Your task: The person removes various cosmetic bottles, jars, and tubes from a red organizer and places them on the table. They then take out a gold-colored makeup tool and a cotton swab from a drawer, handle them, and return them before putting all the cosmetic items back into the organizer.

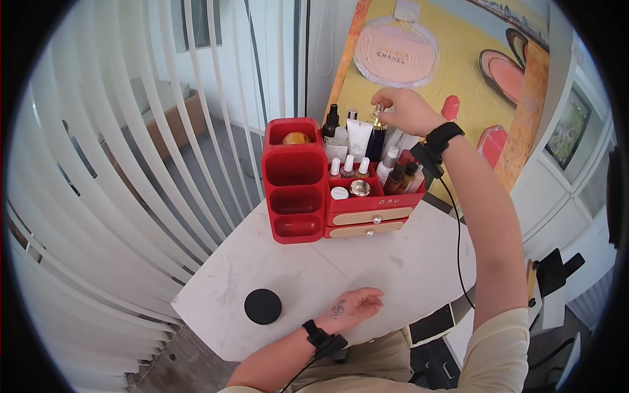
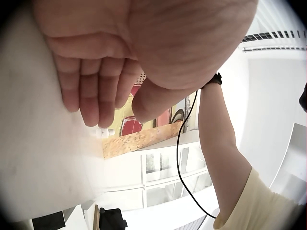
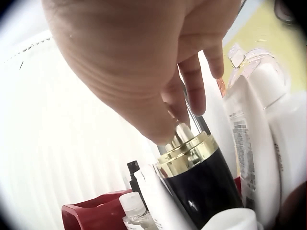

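Observation:
My right hand [image 1: 411, 113] reaches over the red organizer [image 1: 373, 200] and pinches the top of a dark bottle [image 1: 375, 143] with a gold collar. Close up in the right wrist view, thumb and finger of the right hand [image 3: 139, 62] close on the pump above the dark bottle [image 3: 204, 189], which stands among white tubes; part of the pump is hidden. Near the front of the marble table [image 1: 223, 288], my left hand [image 1: 350, 309] lies with loosely bent fingers and holds nothing. The left wrist view shows the palm of the left hand [image 2: 120, 52].
A round black object [image 1: 263, 306] lies left of my left hand. A red holder with several compartments [image 1: 295, 169] adjoins the organizer on its left. Nail polish bottles [image 1: 348, 168] and jars stand in front of the taller bottles. Behind is a painting [image 1: 452, 39]; blinds [image 1: 144, 150] hang left.

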`<state>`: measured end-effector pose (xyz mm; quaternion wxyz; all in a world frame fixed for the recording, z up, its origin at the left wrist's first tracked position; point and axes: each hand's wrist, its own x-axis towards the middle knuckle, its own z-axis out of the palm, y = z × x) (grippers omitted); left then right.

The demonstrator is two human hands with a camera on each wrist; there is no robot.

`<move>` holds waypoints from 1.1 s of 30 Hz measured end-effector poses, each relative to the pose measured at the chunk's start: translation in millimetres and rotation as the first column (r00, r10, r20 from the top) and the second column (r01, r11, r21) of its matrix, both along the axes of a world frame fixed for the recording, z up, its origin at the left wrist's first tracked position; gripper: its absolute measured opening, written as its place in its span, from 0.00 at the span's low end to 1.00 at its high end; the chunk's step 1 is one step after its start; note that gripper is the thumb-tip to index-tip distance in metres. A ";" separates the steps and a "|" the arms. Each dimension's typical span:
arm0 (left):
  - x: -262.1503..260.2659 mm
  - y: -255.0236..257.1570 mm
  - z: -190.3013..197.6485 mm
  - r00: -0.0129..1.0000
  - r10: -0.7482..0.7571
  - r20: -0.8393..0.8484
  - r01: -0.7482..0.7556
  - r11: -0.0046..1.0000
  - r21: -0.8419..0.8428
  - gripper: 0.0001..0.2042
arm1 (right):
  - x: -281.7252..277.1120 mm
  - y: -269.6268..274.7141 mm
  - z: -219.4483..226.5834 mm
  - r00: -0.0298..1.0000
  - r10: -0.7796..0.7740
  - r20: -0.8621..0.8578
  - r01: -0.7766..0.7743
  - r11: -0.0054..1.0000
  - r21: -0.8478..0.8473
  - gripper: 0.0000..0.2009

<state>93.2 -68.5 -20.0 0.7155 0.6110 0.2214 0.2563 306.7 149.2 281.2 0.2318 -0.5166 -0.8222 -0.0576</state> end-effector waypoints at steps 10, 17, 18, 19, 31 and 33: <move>-0.2 1.4 3.8 0.999 -0.010 -0.052 0.013 0.998 0.054 0.16 | -13.2 12.1 -16.0 0.981 -0.180 0.076 0.179 0.984 0.022 0.17; -0.9 1.5 7.4 0.998 -0.002 -0.066 0.006 0.998 0.065 0.15 | -1.3 -32.1 -10.4 0.998 -0.043 -0.036 0.051 0.959 0.278 0.20; 0.9 1.8 7.5 0.998 -0.002 -0.061 0.005 0.998 0.057 0.15 | 1.0 -36.5 -9.2 0.996 -0.049 -0.071 0.067 0.961 0.267 0.20; 1.4 1.0 9.1 0.998 -0.006 -0.059 0.010 0.998 0.055 0.15 | 3.3 -38.1 -9.9 0.996 -0.054 -0.069 0.070 0.962 0.265 0.20; -0.7 2.4 7.2 0.999 -0.029 -0.019 0.027 0.996 -0.082 0.16 | -20.3 -1.5 -6.5 0.968 -0.109 0.224 0.120 0.992 -0.034 0.26; 0.2 2.5 2.4 1.000 -0.013 0.026 0.015 0.997 -0.074 0.16 | -17.8 1.6 -4.3 0.975 -0.105 0.196 0.135 0.980 -0.148 0.26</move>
